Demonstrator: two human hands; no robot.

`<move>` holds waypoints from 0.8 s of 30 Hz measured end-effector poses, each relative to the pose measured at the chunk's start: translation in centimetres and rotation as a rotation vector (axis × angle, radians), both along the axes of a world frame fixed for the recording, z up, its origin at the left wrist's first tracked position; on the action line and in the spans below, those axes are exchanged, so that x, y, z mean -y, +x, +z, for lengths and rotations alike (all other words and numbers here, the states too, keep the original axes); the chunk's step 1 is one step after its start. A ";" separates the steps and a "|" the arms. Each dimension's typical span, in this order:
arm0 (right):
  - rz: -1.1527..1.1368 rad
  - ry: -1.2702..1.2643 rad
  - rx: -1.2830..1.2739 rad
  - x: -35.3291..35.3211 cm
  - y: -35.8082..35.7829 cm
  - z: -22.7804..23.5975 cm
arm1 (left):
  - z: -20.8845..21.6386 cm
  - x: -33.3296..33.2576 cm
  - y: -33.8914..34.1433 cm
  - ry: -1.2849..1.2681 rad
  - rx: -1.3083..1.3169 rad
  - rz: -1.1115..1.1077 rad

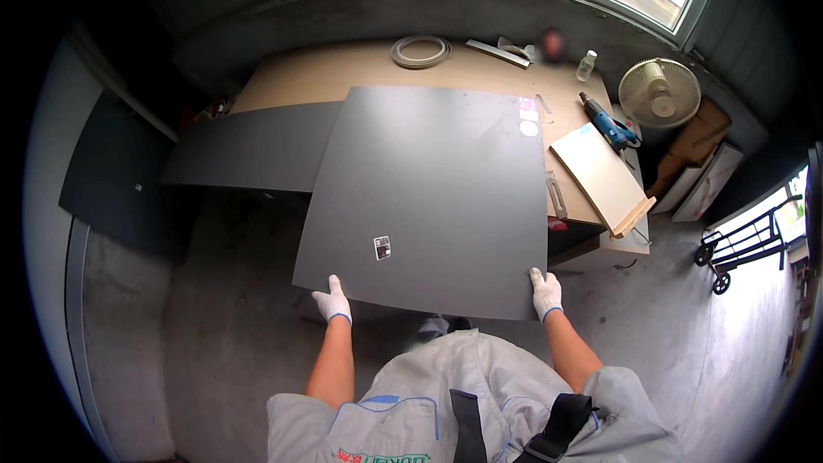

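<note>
A large flat dark grey panel (437,197) spans the space in front of me, its far part over the workbench and its near edge out past the bench toward my body. My left hand (333,299), in a white knit glove, grips the near edge close to the left corner, thumb on top. At the right corner my right hand (546,292), gloved the same way, holds the edge with its thumb on the upper face. The fingers under the panel are hidden. Small stickers show on the panel's face. A second dark grey panel (257,147) lies on the bench to the left, partly covered.
On the wooden workbench (309,69) are a coil of edge strip (421,51), a clear bottle (586,65), a blue heat gun (607,123) and a pale board (596,167). A fan (659,94) stands right. A black hand cart (741,240) stands farther right.
</note>
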State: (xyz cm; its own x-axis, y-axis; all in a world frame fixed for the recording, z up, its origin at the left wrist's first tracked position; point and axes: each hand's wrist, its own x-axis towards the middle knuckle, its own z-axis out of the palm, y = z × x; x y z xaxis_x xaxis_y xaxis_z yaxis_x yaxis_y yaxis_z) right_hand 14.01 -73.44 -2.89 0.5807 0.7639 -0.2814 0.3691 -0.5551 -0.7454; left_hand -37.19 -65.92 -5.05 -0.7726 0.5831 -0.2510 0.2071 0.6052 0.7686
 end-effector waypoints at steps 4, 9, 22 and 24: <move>-0.007 0.008 -0.032 0.3 -0.4 0.2 | -0.4 0.6 0.0 -0.045 -0.052 -0.033; -0.011 0.019 -0.062 0.9 -0.2 0.2 | -0.4 0.8 0.7 0.005 -0.047 -0.046; 0.007 0.016 -0.125 1.1 -0.9 0.8 | -0.7 5.4 12.7 0.073 0.642 -0.014; -0.020 0.044 -0.161 1.5 -0.3 0.5 | 1.3 5.8 15.0 0.050 0.799 0.049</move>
State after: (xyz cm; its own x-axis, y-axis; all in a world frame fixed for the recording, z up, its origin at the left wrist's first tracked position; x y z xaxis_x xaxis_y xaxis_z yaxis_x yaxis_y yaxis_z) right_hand 13.68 -74.90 -2.41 0.5461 0.7663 -0.3384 0.2318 -0.5264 -0.8180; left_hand -22.15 -71.76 -3.77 -0.3952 0.5788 -0.7133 -0.4432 0.5601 0.6999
